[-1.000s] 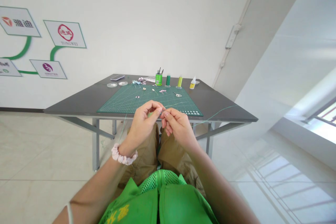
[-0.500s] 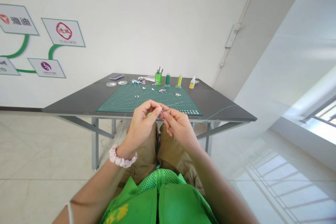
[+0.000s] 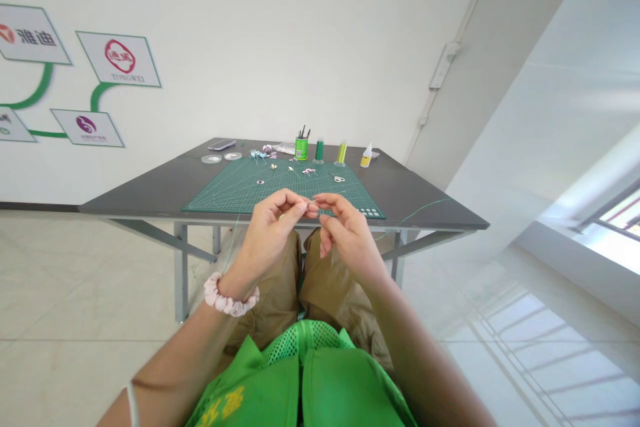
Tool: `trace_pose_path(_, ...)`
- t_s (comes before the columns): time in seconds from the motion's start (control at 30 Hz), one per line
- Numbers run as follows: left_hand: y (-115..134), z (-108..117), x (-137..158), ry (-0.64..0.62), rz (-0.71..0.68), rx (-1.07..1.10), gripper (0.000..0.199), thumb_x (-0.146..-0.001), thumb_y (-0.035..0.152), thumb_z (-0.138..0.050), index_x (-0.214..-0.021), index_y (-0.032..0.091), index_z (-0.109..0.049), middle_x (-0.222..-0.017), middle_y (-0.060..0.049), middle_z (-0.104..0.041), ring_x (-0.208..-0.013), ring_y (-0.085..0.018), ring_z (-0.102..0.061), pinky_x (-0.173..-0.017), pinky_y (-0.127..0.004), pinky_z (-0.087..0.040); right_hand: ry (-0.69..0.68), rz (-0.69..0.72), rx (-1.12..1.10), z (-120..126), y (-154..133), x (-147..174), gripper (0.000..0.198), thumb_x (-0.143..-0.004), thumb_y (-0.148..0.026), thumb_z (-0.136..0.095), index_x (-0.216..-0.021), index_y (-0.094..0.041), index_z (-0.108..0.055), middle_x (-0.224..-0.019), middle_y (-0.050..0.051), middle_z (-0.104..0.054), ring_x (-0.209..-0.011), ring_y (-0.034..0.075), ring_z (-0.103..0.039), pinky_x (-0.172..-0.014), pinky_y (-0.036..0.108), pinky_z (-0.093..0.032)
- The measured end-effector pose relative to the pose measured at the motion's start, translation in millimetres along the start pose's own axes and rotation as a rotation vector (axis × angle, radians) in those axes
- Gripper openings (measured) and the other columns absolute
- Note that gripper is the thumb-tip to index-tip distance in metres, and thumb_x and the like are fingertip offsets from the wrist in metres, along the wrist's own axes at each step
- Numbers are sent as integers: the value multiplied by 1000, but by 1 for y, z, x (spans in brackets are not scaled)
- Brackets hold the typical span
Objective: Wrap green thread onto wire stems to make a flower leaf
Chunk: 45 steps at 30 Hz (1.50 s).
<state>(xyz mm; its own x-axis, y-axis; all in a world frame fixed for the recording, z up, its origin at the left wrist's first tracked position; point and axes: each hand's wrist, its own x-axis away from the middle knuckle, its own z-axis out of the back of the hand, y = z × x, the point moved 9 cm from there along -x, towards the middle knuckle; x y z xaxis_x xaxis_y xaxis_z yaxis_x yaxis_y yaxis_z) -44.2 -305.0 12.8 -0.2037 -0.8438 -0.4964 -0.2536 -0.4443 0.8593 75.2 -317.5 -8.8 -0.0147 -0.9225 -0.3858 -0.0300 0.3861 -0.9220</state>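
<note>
Pinch of right hand (image 3: 350, 230) is now loosened, thumb and index parted; small pale-green piece (image 3: 283, 216) is grasped by left hand (image 3: 270, 230), near mat (image 3: 225, 190); work seems steadied left-handed only.

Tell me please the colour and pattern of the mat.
The mat is green with a pale grid, best seen in the head view.

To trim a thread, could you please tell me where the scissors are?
In the head view, the scissors lie on the right of the green cutting mat, beyond the right hand and nearer than the yellow-green spool.
</note>
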Motion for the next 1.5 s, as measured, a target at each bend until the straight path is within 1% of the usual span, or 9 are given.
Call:
trace_pose_path(0.07, -1, -2, 0, -12, 9, -3, 11, -80, 22, -65, -70, 18, -64, -76, -1, -69, -77, -13, -64, -79, -27, -49, 6, 8, -49, -2, -5, 2, 27, -76, -24, -50, -103, -20, -52, -101, 2, -62, -34, 1, -45, -35, 20, -44)
trace_pose_path(0.23, -1, -1, 2, -5, 23, 11, 10, -80, 22, -65, -71, 18, -64, -77, -1, -68, -76, -13, -63, -75, -26, -48, -105, -53, 7, -20, -5, 9, 21, -79, -24, -49, -99, -21, -49, -67, -6, -55, -44, 8, -52, -39, 19, -46)
trace_pose_path(0.37, 2, -1, 3, -10, 12, 56, 10, -80, 22, -65, -72, 18, -64, -78, -1, -68, -77, -14, -63, -75, -27, -49, -87, -37, 62, -18, -7, 13, 20, -79, -22, -50, -99, -20, -51, -62, -7, -51, -48, 10, -52, -44, 21, -47)
trace_pose_path(0.5, 5, -3, 3, -15, -13, 65, 9, -81, 21, -65, -72, 18, -65, -80, -2, -69, -80, -14, -63, -80, -28, -48, -13, 37, 103, -11, -15, 14, 13, -86, -29, -51, -93, -19, -52, -53, -11, -43, -40, 7, -42, -40, 20, -32)
trace_pose_path(0.63, 7, -2, 4, 11, -27, 57, 9, -80, 22, -64, -72, 19, -64, -81, -2, -67, -78, -14, -60, -79, -28, -48, 18, 32, 56, -12, -16, 14, 16, -86, -35, -55, -89, -20, -52, -44, -13, -35, -34, 6, -33, -36, 21, -20)
trace_pose_path(0.73, 10, -2, 5, 31, -45, 49, 9, -79, 22, -64, -71, 19, -63, -84, -2, -65, -77, -13, -59, -77, -28, -49, 45, 34, 14, -11, -15, 13, 18, -83, -38, -59, -85, -20, -54, -41, -13, -35, -32, 6, -29, -35, 22, -16)
trace_pose_path(0.93, 17, -1, 4, 32, -123, -38, 12, -80, 22, -62, -69, 20, -61, -79, -1, -60, -78, -14, -55, -76, -26, -46, 106, 108, -2, -6, -20, 12, 15, -80, -33, -63, -81, -19, -63, -42, -10, -40, -34, 6, -31, -37, 23, -16)
trace_pose_path(1.23, 31, 1, 8, 80, -258, -303, 13, -84, 22, -59, -71, 20, -59, -79, -2, -58, -79, -17, -53, -75, -29, -43, 189, 77, -52, -1, -21, 8, 18, -76, -36, -67, -74, -18, -68, -39, -9, -38, -32, 6, -31, -34, 21, -18)
trace_pose_path(1.5, 34, -1, 14, 113, -312, -476, 15, -88, 24, -55, -73, 21, -56, -74, 0, -58, -72, -16, -53, -68, -28, -41, 194, 55, -93, -1, -19, 8, 17, -75, -34, -68, -73, -17, -67, -39, -9, -41, -32, 6, -32, -33, 20, -19)
